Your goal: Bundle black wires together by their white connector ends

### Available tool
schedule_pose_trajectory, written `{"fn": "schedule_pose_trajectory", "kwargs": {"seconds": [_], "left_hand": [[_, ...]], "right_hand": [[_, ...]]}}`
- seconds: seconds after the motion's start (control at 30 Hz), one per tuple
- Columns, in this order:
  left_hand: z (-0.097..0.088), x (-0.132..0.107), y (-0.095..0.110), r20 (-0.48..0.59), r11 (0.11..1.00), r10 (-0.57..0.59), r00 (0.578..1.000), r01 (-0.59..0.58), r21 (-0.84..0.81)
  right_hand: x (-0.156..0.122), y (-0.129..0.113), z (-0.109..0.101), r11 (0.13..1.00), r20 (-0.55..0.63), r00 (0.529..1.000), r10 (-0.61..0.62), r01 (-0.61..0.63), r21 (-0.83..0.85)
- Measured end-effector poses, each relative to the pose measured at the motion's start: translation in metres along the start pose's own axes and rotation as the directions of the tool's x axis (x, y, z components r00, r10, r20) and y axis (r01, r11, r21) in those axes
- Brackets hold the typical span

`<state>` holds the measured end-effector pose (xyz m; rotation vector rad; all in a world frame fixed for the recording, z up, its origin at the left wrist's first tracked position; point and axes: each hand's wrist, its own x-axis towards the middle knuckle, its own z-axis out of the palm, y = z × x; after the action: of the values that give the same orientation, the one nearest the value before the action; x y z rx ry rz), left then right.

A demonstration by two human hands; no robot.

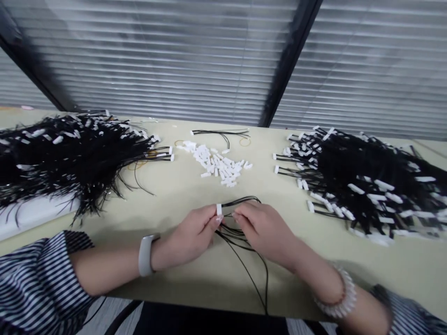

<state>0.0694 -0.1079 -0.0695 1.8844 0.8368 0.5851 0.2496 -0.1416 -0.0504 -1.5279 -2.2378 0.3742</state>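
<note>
My left hand pinches a small white plastic connector between thumb and fingers, just above the pale table. My right hand is closed beside it, fingertips pinching thin black wires close to the connector. The wires loop out behind my hands and trail toward the table's near edge. A loose pile of white connectors lies on the table beyond my hands.
A big heap of black wires covers the left side, and a heap of wires with white connectors fitted covers the right. A few stray wires and rubber bands lie at the back. Closed blinds stand behind the table.
</note>
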Motion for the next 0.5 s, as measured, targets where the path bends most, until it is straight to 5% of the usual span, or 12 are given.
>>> {"fn": "schedule_pose_trajectory", "kwargs": {"seconds": [0.5], "left_hand": [[-0.004,0.005,-0.011,0.051,0.996,-0.083,0.995,0.084,-0.016]], "right_hand": [[0.006,0.0,0.014,0.995,-0.096,0.992,-0.077,0.083,0.053]]}}
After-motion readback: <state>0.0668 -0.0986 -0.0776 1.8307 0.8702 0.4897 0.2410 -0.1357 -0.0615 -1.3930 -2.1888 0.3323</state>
